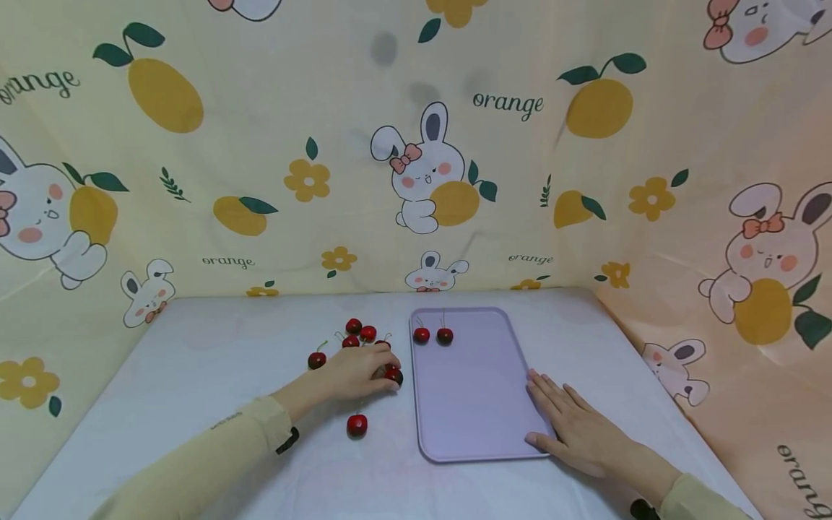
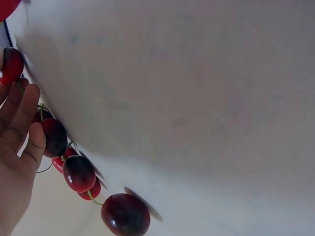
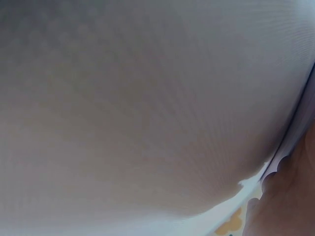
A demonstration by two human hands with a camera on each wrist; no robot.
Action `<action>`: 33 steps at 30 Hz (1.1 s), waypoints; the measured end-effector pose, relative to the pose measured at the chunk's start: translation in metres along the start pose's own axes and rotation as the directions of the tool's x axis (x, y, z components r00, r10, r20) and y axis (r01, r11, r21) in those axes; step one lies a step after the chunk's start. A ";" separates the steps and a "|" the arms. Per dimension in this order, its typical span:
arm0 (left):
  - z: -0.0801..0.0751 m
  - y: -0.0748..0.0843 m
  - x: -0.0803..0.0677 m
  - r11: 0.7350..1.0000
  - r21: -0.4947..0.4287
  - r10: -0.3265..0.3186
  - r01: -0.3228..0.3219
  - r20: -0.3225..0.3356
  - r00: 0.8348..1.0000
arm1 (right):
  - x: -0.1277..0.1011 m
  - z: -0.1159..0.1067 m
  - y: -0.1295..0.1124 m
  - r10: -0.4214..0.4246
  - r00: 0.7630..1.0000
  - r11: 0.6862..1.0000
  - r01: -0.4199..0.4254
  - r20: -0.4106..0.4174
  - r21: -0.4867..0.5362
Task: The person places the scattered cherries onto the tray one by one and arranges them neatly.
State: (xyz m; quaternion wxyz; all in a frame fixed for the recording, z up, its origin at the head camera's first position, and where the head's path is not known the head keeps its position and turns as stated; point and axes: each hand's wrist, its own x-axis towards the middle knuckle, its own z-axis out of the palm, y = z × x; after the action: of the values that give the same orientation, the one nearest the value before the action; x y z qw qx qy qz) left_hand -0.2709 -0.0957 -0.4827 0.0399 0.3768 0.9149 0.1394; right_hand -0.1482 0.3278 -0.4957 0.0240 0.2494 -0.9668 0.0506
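My left hand (image 1: 359, 370) reaches over a group of dark red cherries on the table. Its thumb and fingers pinch one cherry (image 1: 393, 376), which shows at the left edge of the left wrist view as a dark-topped cherry (image 2: 12, 66). Other cherries (image 2: 78, 173) lie just beyond the fingers. On the lilac tray (image 1: 474, 390), two stemmed cherries sit side by side at the far left corner: one cherry (image 1: 421, 334) and another cherry (image 1: 445, 336). With fingers extended, my right hand (image 1: 578, 426) rests on the tray's right edge near its front corner.
A lone cherry (image 1: 357, 426) lies nearer the front, left of the tray. Another cherry (image 1: 316, 360) sits at the left of the group. The white table (image 1: 214, 347) ends at a patterned cloth (image 1: 520, 166) behind and at the right.
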 end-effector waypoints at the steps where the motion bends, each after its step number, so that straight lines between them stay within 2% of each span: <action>1: 0.000 0.000 0.000 1.000 -0.003 0.000 0.000 -0.001 1.000 | 0.000 0.000 0.000 0.000 1.000 1.000 0.000 -0.001 -0.001; 18: 0.002 0.003 0.001 0.998 -0.051 -0.036 0.037 0.027 0.999 | 0.000 0.001 0.000 -0.027 0.999 1.000 0.027 -0.045 0.000; 22: 0.000 0.006 0.000 0.998 -0.052 -0.032 0.034 0.026 0.999 | 0.000 0.002 0.002 -0.013 1.000 1.000 0.013 -0.021 0.012; 33: -0.001 0.008 -0.001 0.998 -0.065 -0.018 0.019 0.012 1.000 | -0.001 0.002 0.001 -0.022 0.999 1.000 0.021 -0.043 -0.019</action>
State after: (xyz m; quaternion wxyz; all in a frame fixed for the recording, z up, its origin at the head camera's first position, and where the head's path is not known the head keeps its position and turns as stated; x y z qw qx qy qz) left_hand -0.2653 -0.0912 -0.4791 0.0587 0.3676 0.9130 0.1666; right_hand -0.1479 0.3285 -0.4983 0.0480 0.2583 -0.9637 0.0466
